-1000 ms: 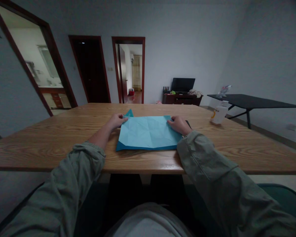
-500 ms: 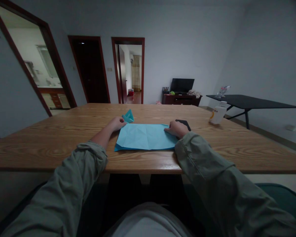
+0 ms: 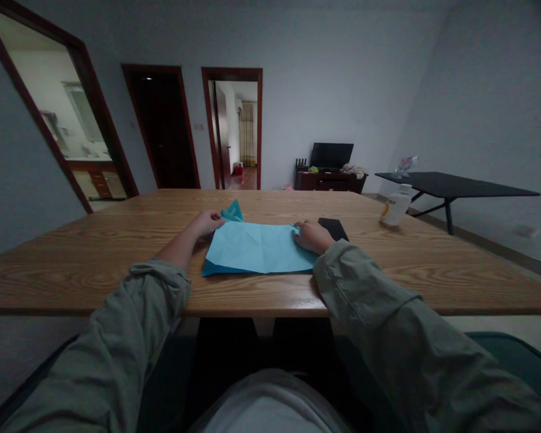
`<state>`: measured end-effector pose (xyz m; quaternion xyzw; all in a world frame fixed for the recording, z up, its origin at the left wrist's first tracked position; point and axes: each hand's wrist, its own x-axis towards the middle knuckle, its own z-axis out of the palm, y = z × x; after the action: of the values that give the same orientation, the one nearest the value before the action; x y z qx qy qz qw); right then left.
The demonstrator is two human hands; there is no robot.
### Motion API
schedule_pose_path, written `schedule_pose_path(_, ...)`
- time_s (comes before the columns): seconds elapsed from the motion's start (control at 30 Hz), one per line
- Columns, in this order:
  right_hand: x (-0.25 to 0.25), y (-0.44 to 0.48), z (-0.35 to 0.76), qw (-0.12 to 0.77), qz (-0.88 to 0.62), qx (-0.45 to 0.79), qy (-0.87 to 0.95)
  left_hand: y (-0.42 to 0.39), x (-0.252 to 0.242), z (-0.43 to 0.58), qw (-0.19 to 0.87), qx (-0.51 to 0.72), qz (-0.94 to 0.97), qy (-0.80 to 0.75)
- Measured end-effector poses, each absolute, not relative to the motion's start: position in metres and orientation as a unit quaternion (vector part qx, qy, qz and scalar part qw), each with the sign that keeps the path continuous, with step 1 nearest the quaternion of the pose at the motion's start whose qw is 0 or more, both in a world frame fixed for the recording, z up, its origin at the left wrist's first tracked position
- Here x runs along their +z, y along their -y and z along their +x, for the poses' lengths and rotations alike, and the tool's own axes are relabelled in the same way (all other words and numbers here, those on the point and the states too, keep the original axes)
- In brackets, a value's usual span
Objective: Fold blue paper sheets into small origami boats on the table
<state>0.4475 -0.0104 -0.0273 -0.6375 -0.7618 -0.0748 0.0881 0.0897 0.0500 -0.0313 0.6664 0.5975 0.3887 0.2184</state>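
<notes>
A creased sheet of light blue paper [image 3: 259, 249], folded over in layers, rests near the front of the wooden table. Its near left edge shows a darker blue layer underneath. My left hand [image 3: 206, 222] is closed on the far left corner, thumb and fingers together. At the far right part of the sheet, my right hand [image 3: 313, 236] is closed on the edge, its palm side hidden. Just behind the far left corner stands a small folded blue paper piece [image 3: 233, 210], near my left fingertips. A flat black object [image 3: 334, 229] lies beyond my right hand.
On the wooden table [image 3: 117, 240], a white bottle [image 3: 395, 207] stands at the right. A black folding table [image 3: 460, 184] is behind it, with a clear plastic item [image 3: 406, 166] on top. A television [image 3: 332, 156] sits on a low cabinet by the far wall.
Both hands and the blue paper have shifted slightly left, and the sheet's far edge sits a little higher. More of the black object shows beside my right hand.
</notes>
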Motion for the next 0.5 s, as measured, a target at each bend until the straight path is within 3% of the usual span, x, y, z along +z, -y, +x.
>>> schedule_pose_path(0.5,-0.034,0.01,0.437,0.058,-0.611,-0.067,0.787,-0.06,-0.043,0.074,0.222,0.367,0.664,-0.613)
